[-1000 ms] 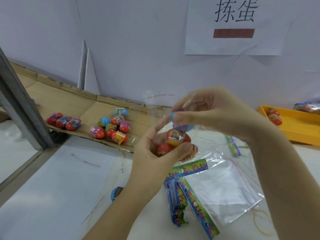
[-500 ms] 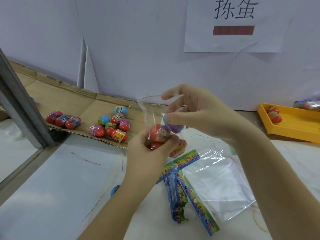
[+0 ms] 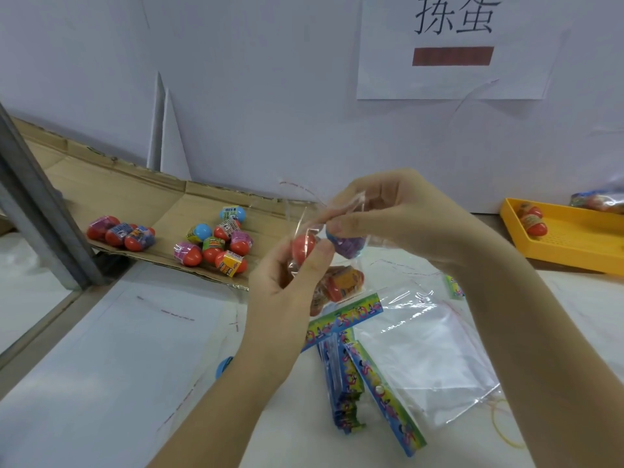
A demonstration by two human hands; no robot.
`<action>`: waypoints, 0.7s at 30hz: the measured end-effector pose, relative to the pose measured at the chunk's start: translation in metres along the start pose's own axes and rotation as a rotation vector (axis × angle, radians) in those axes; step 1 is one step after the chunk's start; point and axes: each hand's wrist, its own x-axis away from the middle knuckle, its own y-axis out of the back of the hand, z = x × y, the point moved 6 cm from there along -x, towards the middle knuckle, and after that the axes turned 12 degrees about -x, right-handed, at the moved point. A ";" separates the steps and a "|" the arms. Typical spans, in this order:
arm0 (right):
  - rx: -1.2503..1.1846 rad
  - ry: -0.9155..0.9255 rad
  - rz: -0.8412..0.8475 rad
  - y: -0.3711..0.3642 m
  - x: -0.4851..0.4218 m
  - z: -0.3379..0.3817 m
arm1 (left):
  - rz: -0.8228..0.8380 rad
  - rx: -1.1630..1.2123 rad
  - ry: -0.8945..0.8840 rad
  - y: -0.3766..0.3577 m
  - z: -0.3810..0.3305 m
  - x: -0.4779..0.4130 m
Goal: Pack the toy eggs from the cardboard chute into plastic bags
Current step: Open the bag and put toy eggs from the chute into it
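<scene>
I find the left grip (image 3: pixel 287 292) clasping a part-filled plastic bag (image 3: pixel 337 285), the right grip (image 3: pixel 398 217) pinching a purple egg (image 3: pixel 349 246) at its mouth, and about ten eggs (image 3: pixel 216 244) unpacked on the cardboard chute (image 3: pixel 135 197).

the right hand (image 3: pixel 401 214) is pressing the blue and purple egg (image 3: pixel 349 246) lower into the clear bag (image 3: pixel 294 214), bringing it from above to just beside the red egg (image 3: pixel 303 247). the left hand (image 3: pixel 283 292) is gripping the clear bag.

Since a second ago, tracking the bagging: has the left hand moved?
Yes. The left hand has shifted left and upward, closer to the cardboard chute and its end.
</scene>
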 end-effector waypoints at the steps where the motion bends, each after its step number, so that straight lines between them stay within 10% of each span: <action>1: -0.006 0.000 -0.008 -0.001 -0.001 -0.001 | -0.012 0.003 -0.008 0.000 -0.001 0.000; 21: -0.172 -0.062 -0.030 -0.006 -0.005 -0.013 | -0.147 -0.006 -0.147 0.017 -0.005 -0.005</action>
